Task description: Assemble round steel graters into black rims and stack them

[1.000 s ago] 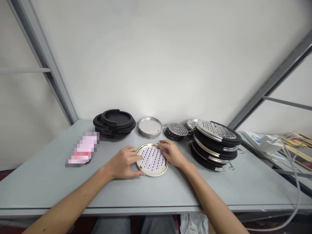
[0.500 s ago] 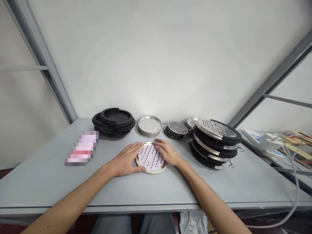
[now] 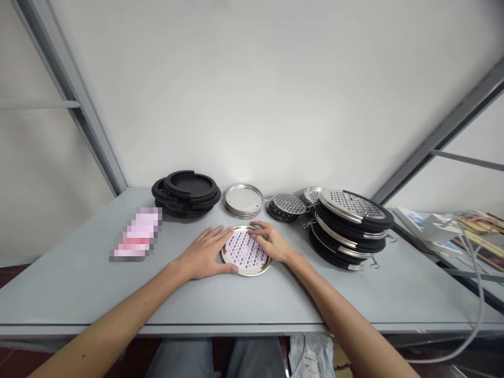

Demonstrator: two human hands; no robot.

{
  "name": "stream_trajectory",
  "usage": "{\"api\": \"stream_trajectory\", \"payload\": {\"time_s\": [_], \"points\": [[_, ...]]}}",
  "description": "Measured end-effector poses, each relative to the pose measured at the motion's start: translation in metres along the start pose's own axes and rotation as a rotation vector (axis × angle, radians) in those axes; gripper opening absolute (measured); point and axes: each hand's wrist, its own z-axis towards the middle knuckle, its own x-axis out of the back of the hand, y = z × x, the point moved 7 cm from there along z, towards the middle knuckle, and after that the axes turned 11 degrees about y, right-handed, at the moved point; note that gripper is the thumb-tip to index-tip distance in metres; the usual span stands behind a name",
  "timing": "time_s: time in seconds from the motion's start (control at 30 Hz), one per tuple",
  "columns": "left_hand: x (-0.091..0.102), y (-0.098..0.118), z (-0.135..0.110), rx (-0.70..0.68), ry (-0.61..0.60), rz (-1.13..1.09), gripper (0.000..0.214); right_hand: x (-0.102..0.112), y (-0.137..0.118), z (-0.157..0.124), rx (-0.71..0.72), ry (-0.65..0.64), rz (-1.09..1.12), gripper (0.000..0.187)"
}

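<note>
Opened wider than a second ago, the left hand (image 3: 207,255) is set along the left rim of the perforated disc (image 3: 247,254), lying on the table (image 3: 252,310)! The disc's upper-right edge is covered by the right hand (image 3: 273,244), fingers bent; whether the rim is gripped or merely touched by either cannot be told. Beyond the disc, silver plates (image 3: 244,198) are stacked; to its left, a pink item (image 3: 137,233) is blurred by pixelation.

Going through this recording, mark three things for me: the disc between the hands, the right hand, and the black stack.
Disc (image 3: 246,253): head view, its pale pierced middle.
Right hand (image 3: 276,245): head view, the back.
Black stack (image 3: 184,195): head view, top piece's front rim.
</note>
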Motion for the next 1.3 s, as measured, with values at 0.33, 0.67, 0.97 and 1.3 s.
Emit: {"api": "stream_trajectory", "payload": {"time_s": [0.33,0.67,0.97,1.3], "points": [[0.0000,-0.0005,0.0002,-0.001,-0.009,-0.055,0.095,0.0024,0.0034,-0.0018,-0.033,0.064,0.022,0.032],[0.0017,0.0003,-0.0008,-0.018,0.007,-0.080,0.091,0.0043,-0.0009,-0.0016,0.012,0.074,-0.004,0.034],[0.0011,-0.0008,-0.0001,-0.020,0.013,-0.054,0.093,0.0050,-0.0049,-0.0011,0.120,0.049,-0.084,0.034],[0.0077,0.0035,0.0007,-0.029,0.041,-0.083,0.097,0.0027,-0.0012,0.0016,0.084,0.043,-0.038,0.035]]}}
